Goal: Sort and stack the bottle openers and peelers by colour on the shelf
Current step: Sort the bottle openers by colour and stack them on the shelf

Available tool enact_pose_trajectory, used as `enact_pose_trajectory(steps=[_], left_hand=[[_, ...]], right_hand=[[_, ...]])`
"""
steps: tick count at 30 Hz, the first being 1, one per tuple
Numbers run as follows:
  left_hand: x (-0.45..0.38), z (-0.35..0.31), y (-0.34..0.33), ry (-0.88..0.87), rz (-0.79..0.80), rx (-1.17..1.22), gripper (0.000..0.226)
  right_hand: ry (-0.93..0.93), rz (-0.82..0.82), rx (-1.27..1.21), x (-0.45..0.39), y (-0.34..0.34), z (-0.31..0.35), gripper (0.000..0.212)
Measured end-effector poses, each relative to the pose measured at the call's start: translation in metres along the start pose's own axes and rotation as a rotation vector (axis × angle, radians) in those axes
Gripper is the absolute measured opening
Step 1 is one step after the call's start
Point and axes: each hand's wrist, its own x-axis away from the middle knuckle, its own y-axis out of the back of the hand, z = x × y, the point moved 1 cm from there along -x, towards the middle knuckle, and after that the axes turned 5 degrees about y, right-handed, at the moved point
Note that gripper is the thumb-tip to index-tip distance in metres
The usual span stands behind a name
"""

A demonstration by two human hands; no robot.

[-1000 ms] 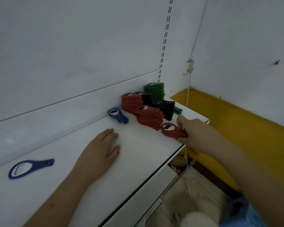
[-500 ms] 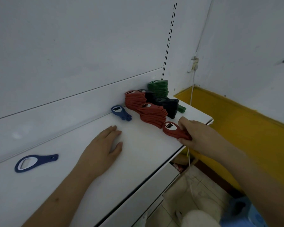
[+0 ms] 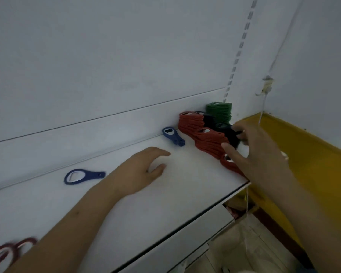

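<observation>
Bottle openers sat in stacks at the far end of the white shelf (image 3: 110, 219): two red stacks (image 3: 209, 141), a black stack (image 3: 224, 131) and a green stack (image 3: 220, 112) against the wall. The right hand (image 3: 258, 152) hovered over them, fingers spread, holding nothing I could see. The left hand (image 3: 138, 172) rested flat on the shelf, fingers relaxed. Two blue openers (image 3: 83, 176) lay apart nearby.

White shelf (image 3: 126, 223) bearing coloured opener stacks (image 3: 209, 138), perhaps peelers.

Right hand (image 3: 258, 152) released red opener (image 3: 229, 164), now reaching black stack (image 3: 227, 133).
</observation>
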Motion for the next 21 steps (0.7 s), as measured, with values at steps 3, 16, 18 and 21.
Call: enact_pose_trajectory(steps=[3,16,18,21], left_hand=[[0.04,0.006,0.055,0.092,-0.106,0.025,0.023],[0.288,0.08,0.106,0.733,-0.232,-0.067,0.044],[0.29,0.078,0.105,0.752,-0.191,-0.1,0.046],[0.29,0.074,0.106,0.803,-0.229,-0.113,0.029]], right_hand=[[0.058,0.086,-0.272,-0.014,-0.04,0.062,0.017],[0.544,0.891,-0.296,0.061,-0.174,0.293,0.063],[0.487,0.9,-0.325,0.063,-0.176,0.295,0.052],[0.468,0.87,-0.302,0.06,-0.175,0.29,0.034]])
